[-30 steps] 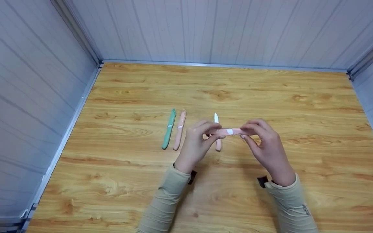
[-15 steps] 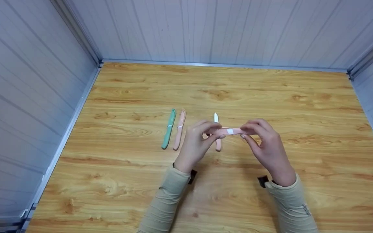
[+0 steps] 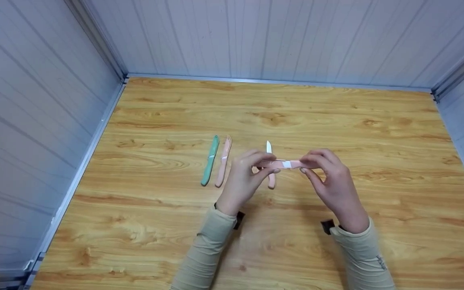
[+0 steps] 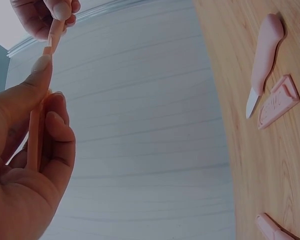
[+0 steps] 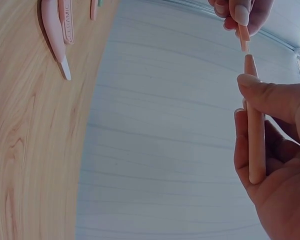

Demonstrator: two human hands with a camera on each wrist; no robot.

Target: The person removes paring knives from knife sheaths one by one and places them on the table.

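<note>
In the head view my left hand (image 3: 242, 177) pinches a pink blade cover (image 3: 274, 164) between thumb and fingers. My right hand (image 3: 332, 181) grips the pink handle (image 5: 257, 145) of a small paring knife, thumb along its side. Handle and cover line up end to end above the table, and a short white stretch of blade (image 3: 286, 164) shows between them. Behind my left hand lies a second pink knife (image 4: 266, 55) with its white blade bare. Beside it rests a loose pink cover (image 4: 279, 102) with raised lettering, mostly hidden in the head view.
Left of my hands, a green knife (image 3: 210, 161) and a pink knife (image 3: 223, 161) lie side by side in their covers on the wooden table (image 3: 155, 225). Pale panel walls (image 3: 280, 40) enclose the table at the back and sides.
</note>
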